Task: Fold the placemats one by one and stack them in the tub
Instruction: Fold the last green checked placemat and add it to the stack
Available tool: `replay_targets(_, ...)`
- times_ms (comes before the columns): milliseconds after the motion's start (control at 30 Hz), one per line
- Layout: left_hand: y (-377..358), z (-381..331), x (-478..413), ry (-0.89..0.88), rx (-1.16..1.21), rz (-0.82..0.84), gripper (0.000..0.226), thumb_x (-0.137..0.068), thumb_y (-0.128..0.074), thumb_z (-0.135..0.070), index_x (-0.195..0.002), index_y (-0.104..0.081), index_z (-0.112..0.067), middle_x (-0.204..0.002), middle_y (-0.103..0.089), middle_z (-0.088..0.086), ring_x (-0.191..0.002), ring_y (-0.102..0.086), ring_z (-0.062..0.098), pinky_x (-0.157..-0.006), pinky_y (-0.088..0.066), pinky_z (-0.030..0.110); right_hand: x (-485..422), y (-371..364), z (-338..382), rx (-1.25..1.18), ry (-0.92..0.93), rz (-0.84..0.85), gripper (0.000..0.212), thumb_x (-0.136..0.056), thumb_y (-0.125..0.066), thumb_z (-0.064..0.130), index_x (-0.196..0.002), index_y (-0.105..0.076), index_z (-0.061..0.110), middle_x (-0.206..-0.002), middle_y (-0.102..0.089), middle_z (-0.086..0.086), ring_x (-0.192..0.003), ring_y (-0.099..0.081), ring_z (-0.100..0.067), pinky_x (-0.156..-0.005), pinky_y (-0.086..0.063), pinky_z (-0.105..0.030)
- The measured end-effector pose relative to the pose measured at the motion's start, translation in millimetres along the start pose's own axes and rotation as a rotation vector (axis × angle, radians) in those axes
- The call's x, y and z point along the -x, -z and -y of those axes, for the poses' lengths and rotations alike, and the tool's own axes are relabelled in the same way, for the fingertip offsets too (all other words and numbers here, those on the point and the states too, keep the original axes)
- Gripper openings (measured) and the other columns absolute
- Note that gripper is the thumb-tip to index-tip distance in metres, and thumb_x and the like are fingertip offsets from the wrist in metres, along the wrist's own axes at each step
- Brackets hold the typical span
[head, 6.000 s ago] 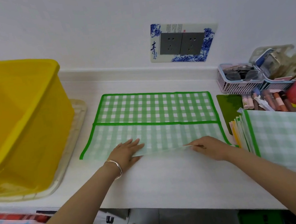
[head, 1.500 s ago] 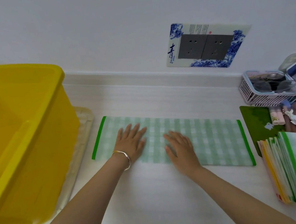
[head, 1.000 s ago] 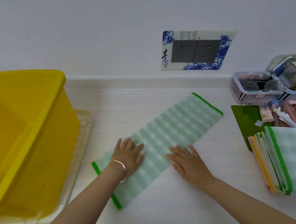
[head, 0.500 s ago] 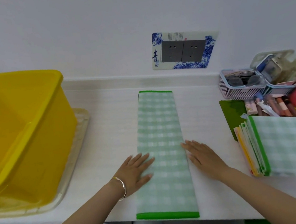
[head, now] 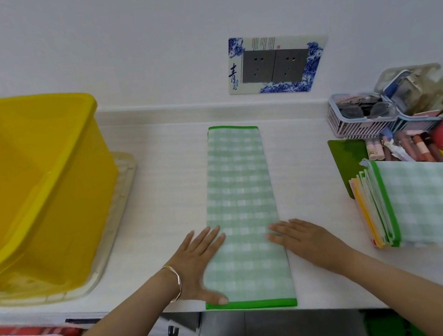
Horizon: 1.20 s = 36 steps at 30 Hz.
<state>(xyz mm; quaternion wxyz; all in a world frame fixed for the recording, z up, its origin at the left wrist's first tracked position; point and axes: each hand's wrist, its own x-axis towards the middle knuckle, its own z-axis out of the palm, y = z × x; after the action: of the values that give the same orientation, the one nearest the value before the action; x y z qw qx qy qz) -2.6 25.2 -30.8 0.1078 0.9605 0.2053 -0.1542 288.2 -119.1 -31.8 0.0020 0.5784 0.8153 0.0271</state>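
Head view: the folded placemat [head: 242, 208] lies as a long strip running near to far on the counter [head: 162, 205]. Left hand [head: 196, 260] and right hand [head: 305, 238] lie flat, fingers straight, gripping nothing, against its near side edges. The tub [head: 52, 176] stands well left.

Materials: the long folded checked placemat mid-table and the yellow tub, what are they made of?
Placemat: probably thin plastic or coated fabric, matte, pale green check with solid green edging; it lies flat in a crisp folded strip. Yellow tub: moulded plastic, glossy and slightly translucent; light glows through its wall, and the rim is rounded.
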Motion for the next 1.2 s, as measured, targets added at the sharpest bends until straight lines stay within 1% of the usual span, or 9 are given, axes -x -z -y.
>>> replay_targets(200,1.8,-0.8,1.3,0.000,-0.022,0.016,0.128,-0.058,-0.044,-0.091,-0.140,0.031,-0.028,-0.149,0.035,-0.002,-0.135,0.035,0.018,-0.112,0.020,0.045,0.2,-10.9,-2.8,0.074,0.066,-0.021,0.084,-0.063,-0.083,0.006,-0.135,-0.043,0.019,-0.134,-0.056,-0.001,-0.119,-0.057,-0.017,-0.100,-0.037,-0.032)
replay_targets(333,2.7,-3.1,2.7,-0.007,-0.024,0.014,0.131,-0.057,-0.046,-0.090,-0.139,0.032,-0.026,-0.148,0.037,-0.001,-0.135,0.036,0.020,-0.111,0.021,0.045,4.7,-10.3,-14.6,0.183,0.222,-0.026,0.070,-0.080,-0.056,0.001,-0.143,-0.030,0.018,-0.145,-0.043,-0.005,-0.128,-0.048,-0.022,-0.106,-0.034,-0.037)
replay_targets(500,3.4,-4.2,1.4,-0.014,-0.041,0.032,0.133,-0.054,-0.044,-0.091,-0.137,0.036,-0.025,-0.145,0.041,0.001,-0.132,0.039,0.021,-0.110,0.023,0.046,-3.2,-6.8,-19.4,0.170,0.266,0.028,0.082,-0.071,-0.069,-0.001,-0.143,-0.035,0.019,-0.146,-0.041,-0.006,-0.130,-0.045,-0.025,-0.105,-0.037,-0.038)
replay_targets(667,3.6,-4.2,2.0,-0.025,-0.039,0.031,0.132,-0.055,-0.045,-0.091,-0.138,0.034,-0.025,-0.147,0.039,0.003,-0.132,0.040,0.022,-0.109,0.024,0.045,-17.3,-16.0,-14.9,0.132,0.177,-0.039,0.059,-0.084,-0.032,0.005,-0.140,-0.037,0.022,-0.141,-0.049,-0.004,-0.125,-0.051,-0.023,-0.102,-0.039,-0.036)
replay_targets(833,-0.8,1.2,5.1,-0.089,-0.032,-0.027,0.129,-0.057,-0.045,-0.091,-0.144,0.025,-0.026,-0.151,0.032,0.002,-0.135,0.035,0.022,-0.112,0.020,0.044,-24.5,-15.0,-10.9,-0.054,0.094,-0.059,0.062,-0.077,-0.072,0.015,-0.134,-0.050,0.019,-0.134,-0.055,-0.003,-0.119,-0.057,-0.021,-0.098,-0.041,-0.033)
replay_targets(1000,-5.7,8.9,10.3,-0.202,-0.099,-0.093,0.126,-0.058,-0.038,-0.092,-0.147,0.019,-0.023,-0.154,0.022,0.003,-0.140,0.026,0.023,-0.113,0.017,0.042,-20.7,-16.0,-14.1,-0.261,-0.017,-0.040,0.066,-0.083,-0.067,0.006,-0.140,-0.041,0.025,-0.144,-0.040,0.009,-0.132,-0.038,-0.010,-0.108,-0.034,-0.035)
replay_targets(1067,-7.5,11.7,8.9,-0.215,-0.096,-0.161,0.111,-0.070,-0.036,-0.084,-0.147,0.017,-0.023,-0.157,0.011,0.004,-0.144,0.013,0.026,-0.114,0.012,0.041,-19.1,-16.8,-15.2,-0.308,-0.042,-0.029,0.060,-0.089,-0.058,0.011,-0.142,-0.036,0.028,-0.146,-0.035,0.012,-0.134,-0.032,-0.007,-0.110,-0.030,-0.033)
replay_targets(1133,-9.3,11.6,6.0,-0.195,-0.066,-0.215,0.086,-0.082,-0.028,-0.056,-0.145,0.022,-0.026,-0.156,0.001,0.002,-0.145,-0.001,0.026,-0.117,0.006,0.042,-15.7,-16.8,-14.6,-0.298,-0.044,-0.028,0.056,-0.093,-0.051,0.018,-0.144,-0.032,0.030,-0.147,-0.032,0.013,-0.136,-0.030,-0.007,-0.111,-0.025,-0.031)
replay_targets(1200,-8.8,8.4,0.3,-0.116,-0.010,-0.236,0.081,-0.076,-0.021,-0.032,-0.143,0.023,-0.028,-0.156,-0.002,-0.001,-0.144,-0.003,0.021,-0.118,-0.001,0.043,-9.8,-17.2,-13.4,-0.273,-0.035,-0.049,0.052,-0.095,-0.045,0.025,-0.145,-0.029,0.032,-0.148,-0.032,0.013,-0.136,-0.031,-0.007,-0.111,-0.025,-0.031)
